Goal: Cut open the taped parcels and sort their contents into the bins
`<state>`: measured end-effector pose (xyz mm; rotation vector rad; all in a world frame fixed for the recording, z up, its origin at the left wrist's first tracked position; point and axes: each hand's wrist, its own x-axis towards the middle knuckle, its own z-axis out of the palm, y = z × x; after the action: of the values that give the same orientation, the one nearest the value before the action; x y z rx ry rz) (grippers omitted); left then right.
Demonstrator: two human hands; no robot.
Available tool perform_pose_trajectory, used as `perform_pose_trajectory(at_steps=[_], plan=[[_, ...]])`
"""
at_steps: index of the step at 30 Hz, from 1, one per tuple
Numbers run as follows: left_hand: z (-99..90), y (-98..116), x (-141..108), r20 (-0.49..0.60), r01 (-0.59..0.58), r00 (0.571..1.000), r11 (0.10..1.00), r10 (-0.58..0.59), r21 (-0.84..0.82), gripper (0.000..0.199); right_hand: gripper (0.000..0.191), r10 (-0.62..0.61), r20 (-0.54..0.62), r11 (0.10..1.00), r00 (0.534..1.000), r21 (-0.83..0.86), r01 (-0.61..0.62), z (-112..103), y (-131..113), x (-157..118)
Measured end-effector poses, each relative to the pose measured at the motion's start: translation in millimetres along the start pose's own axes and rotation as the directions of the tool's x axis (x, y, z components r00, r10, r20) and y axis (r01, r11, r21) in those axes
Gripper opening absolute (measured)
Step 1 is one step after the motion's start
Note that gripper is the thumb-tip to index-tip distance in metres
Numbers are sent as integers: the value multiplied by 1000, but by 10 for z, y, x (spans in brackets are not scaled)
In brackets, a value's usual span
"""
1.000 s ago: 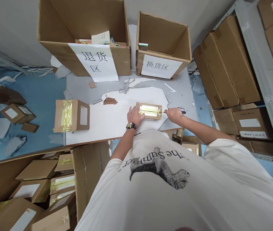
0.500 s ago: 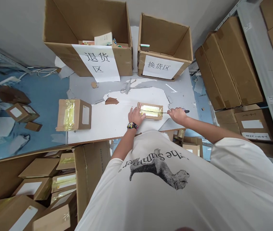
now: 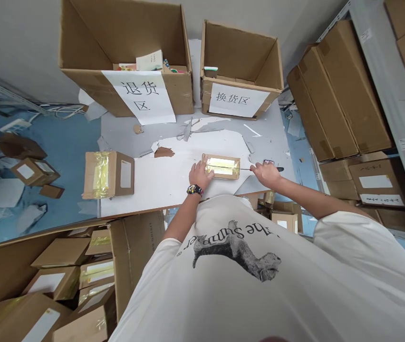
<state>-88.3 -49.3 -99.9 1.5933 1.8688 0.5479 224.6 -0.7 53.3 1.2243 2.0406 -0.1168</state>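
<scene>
Looking down past my white printed T-shirt (image 3: 234, 270), I see metal shelving (image 3: 395, 109) on my right, stacked with cardboard cartons (image 3: 348, 90), and an open carton (image 3: 134, 256) packed with taped parcels at lower left. Two open cardboard boxes stand at the far edge of my desk (image 3: 159, 187): the left box (image 3: 184, 95) has a paper sign reading 退货区 and holds some books, and the right box (image 3: 241, 52) has a sign reading 换货区. A taped parcel (image 3: 108, 175) sits on the desk, well apart from my hands. Between my hands, a small cardboard parcel (image 3: 221, 166) with shiny tape across its top lies flat on the desk. My left hand (image 3: 200, 174) rests open, fingers spread, touching the parcel's left end. My right hand (image 3: 266, 173) is closed around the dark handle of a slim knife (image 3: 278, 169), whose thin blade reaches the parcel's right end. A watch (image 3: 194, 190) circles my left wrist.
</scene>
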Motion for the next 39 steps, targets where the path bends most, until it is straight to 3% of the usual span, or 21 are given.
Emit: perform_pose_trajectory(at_steps=[4, 6, 8, 10, 12, 14, 15, 17, 19, 22, 28, 34, 36, 39], plan=[[-26, -5, -8, -8, -35, 999, 998, 36, 44, 91, 44, 112, 84, 990, 990, 77, -118, 202, 266, -92], [-29, 6, -14, -6, -26, 1000, 997, 27, 73, 92, 44, 155, 86, 960, 984, 222, -171, 335, 368, -85], [-27, 35, -23, -32, 14, 999, 991, -10, 131, 92, 40, 198, 45, 873, 979, 446, -197, 458, 360, 2], [-25, 75, -34, -83, 44, 996, 978, -27, 205, 90, 34, 235, -10, 681, 972, 715, -157, 551, 215, 182], [-24, 119, -45, -104, 13, 994, 966, 14, 259, 83, 25, 305, 18, 329, 952, 936, -123, 603, -41, 429], [-28, 156, -56, -69, -72, 993, 959, 94, 273, 74, 20, 353, 90, -38, 931, 996, -82, 613, -349, 689], [-31, 172, -60, -39, -118, 990, 956, 133, 267, 70, 22, 361, 110, -164, 926, 985, -53, 606, -500, 807], [-42, 199, -58, 25, -187, 982, 951, 187, 245, 67, 26, 397, 116, -299, 910, 954, 9, 577, -763, 1000], [-60, 218, -40, 78, -220, 975, 949, 207, 227, 64, 26, 414, 126, -336, 902, 941, 23, 541, -944, 1135], [-102, 224, 15, 110, -222, 973, 948, 201, 229, 59, 25, 410, 121, -320, 904, 947, 19, 505, -1068, 1269], [-198, 159, 105, 126, -212, 974, 948, 186, 236, 55, 31, 411, 72, -207, 909, 978, 16, 538, -1067, 1446], [-205, 161, 115, 138, -246, 966, 936, 217, 250, 50, 25, 453, 22, -58, 891, 998, 5, 481, -1018, 1568], [-190, 196, 129, 175, -282, 954, 924, 242, 260, 54, 24, 435, 29, -81, 900, 997, 7, 459, -996, 1559], [-159, 265, 179, 243, -310, 938, 912, 247, 270, 68, 24, 362, 52, -212, 931, 977, 28, 487, -944, 1464]])
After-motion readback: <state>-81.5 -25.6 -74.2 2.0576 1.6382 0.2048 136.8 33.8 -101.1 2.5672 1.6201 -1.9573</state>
